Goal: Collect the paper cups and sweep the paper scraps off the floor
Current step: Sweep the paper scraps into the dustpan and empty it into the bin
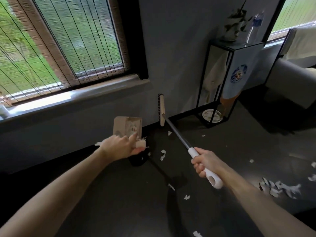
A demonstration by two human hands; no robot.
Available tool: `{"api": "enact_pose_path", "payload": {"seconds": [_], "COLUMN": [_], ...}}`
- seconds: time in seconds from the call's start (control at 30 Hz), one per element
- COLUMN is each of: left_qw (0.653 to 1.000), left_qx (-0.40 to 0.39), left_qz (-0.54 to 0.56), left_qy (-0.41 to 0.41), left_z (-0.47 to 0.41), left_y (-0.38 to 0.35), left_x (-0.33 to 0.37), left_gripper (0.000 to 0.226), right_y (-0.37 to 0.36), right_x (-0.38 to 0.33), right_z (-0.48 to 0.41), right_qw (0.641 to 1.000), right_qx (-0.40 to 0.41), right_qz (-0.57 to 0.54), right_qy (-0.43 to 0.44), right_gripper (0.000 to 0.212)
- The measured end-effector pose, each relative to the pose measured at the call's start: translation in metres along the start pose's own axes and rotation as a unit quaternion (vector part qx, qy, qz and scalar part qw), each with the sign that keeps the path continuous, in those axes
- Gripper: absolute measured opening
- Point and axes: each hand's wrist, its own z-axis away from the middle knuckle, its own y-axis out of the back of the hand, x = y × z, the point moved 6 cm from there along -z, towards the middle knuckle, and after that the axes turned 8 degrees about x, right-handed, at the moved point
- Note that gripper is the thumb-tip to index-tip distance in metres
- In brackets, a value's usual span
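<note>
Mostly the paper scraps [163, 153] lie on the dark floor [222, 159] to the right of the dustpan [128, 125]. The biggest heap [280, 187] is far to the right of it, beside the right forearm. The right hand [204, 165] is wrapped tightly round the white grip of the broom [177, 134]. The shaft runs up-left, and the broom head [161, 110] stands on end by the wall, just right of the dustpan. So I think the bristles must go back rightward to reach the heap. The left hand [119, 147] grips a pale block at the near edge of the dustpan, probably its handle. A black metal stand [213, 82] is farther right.
</note>
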Motion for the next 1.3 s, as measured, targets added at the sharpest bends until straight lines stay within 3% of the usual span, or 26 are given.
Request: {"api": "enact_pose_path", "payload": {"seconds": [0.13, 0.23, 0.33, 0.47, 0.6, 0.83, 1.03, 1.2, 1.3], "left_qw": [0.997, 0.996, 0.992, 0.997, 0.985, 0.979, 0.962, 0.956, 0.978], "left_qx": [0.071, 0.077, 0.092, -0.010, -0.081, -0.024, 0.172, 0.177, 0.083], "left_qz": [-0.038, -0.038, -0.036, -0.010, -0.034, -0.071, -0.082, -0.085, -0.066], "left_qy": [-0.015, -0.026, -0.077, -0.077, -0.146, -0.190, -0.195, -0.217, -0.179], "left_z": [-0.005, -0.005, 0.000, 0.022, 0.036, 0.017, 0.014, 0.028, 0.037], "left_y": [0.029, 0.030, 0.017, -0.040, -0.070, -0.046, 0.028, 0.022, -0.015], "left_x": [-0.012, -0.007, 0.013, 0.040, 0.080, 0.069, 0.047, 0.049, 0.057], "left_gripper": [0.080, 0.080, 0.083, 0.073, 0.076, 0.083, 0.072, 0.075, 0.080], "right_y": [-0.001, -0.005, -0.002, 0.004, 0.004, -0.006, -0.006, -0.006, -0.003], "right_x": [0.007, 0.008, 0.012, 0.024, 0.034, 0.032, 0.022, 0.021, 0.030], "right_z": [0.004, 0.006, 0.005, -0.002, -0.010, -0.007, -0.002, 0.005, 0.006], "right_qw": [1.000, 0.999, 0.999, 0.997, 0.997, 0.997, 0.996, 0.996, 0.996], "right_qx": [-0.016, -0.034, -0.038, -0.043, -0.038, -0.024, -0.024, -0.038, -0.035], "right_qz": [-0.006, -0.010, -0.015, -0.031, -0.026, -0.052, -0.067, -0.063, -0.070], "right_qy": [-0.006, -0.017, -0.029, -0.051, -0.056, -0.059, -0.049, -0.041, -0.048], "right_gripper": [0.055, 0.033, 0.034, 0.031, 0.044, 0.034, 0.046, 0.040, 0.045]}}
